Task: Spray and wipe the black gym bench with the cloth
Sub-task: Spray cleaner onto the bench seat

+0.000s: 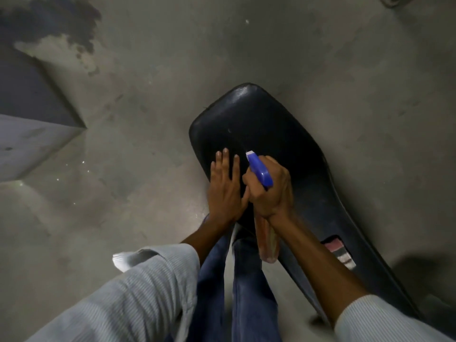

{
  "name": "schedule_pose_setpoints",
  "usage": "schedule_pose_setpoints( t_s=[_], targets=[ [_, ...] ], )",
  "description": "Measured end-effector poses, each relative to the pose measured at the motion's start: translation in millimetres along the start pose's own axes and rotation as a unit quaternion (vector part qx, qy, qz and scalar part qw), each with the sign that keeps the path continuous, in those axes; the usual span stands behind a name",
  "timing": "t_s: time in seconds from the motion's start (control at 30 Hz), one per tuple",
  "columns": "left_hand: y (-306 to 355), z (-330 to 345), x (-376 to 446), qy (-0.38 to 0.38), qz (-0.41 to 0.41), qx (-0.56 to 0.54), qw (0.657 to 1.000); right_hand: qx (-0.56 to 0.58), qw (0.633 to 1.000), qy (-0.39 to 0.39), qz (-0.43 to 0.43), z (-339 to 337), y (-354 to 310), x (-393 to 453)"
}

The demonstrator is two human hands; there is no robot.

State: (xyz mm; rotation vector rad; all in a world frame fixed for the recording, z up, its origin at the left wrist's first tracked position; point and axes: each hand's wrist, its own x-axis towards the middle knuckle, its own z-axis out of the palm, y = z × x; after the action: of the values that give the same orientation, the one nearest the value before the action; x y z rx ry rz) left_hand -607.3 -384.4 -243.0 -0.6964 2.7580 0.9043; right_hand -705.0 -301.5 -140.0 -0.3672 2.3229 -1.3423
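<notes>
A black padded gym bench (283, 154) is seen from above on a grey concrete floor (148, 107), running from the near right towards the centre. A spray bottle (261, 172) with a blue trigger head is gripped in the right hand (270, 191), fingers curled round its neck, nozzle aimed along the pad. The left hand (225, 186) is laid flat on the bench's left edge, fingers straight and spread. Blue jeans (246, 280) are visible below. A torn patch (339, 251) is exposed at the bench's near end.
</notes>
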Motion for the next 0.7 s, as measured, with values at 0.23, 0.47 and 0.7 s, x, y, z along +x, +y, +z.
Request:
schedule_pose_setpoints(
  t_s=[0.23,0.47,0.7],
  targets=[
    [-7.7,-13.1,5.5,-0.041,0.171,-0.085,0.981,-0.039,0.995,-0.090,0.029,7.2,26.1,-6.8],
    [-23.4,7.2,8.8,-0.056,0.242,0.103,0.963,-0.020,0.993,-0.112,0.014,-11.1,25.5,-0.6],
    [-19.4,0.4,11.1,-0.072,0.237,0.146,0.958,-0.043,0.998,-0.045,0.004,-25.4,31.6,10.0]
  ],
)
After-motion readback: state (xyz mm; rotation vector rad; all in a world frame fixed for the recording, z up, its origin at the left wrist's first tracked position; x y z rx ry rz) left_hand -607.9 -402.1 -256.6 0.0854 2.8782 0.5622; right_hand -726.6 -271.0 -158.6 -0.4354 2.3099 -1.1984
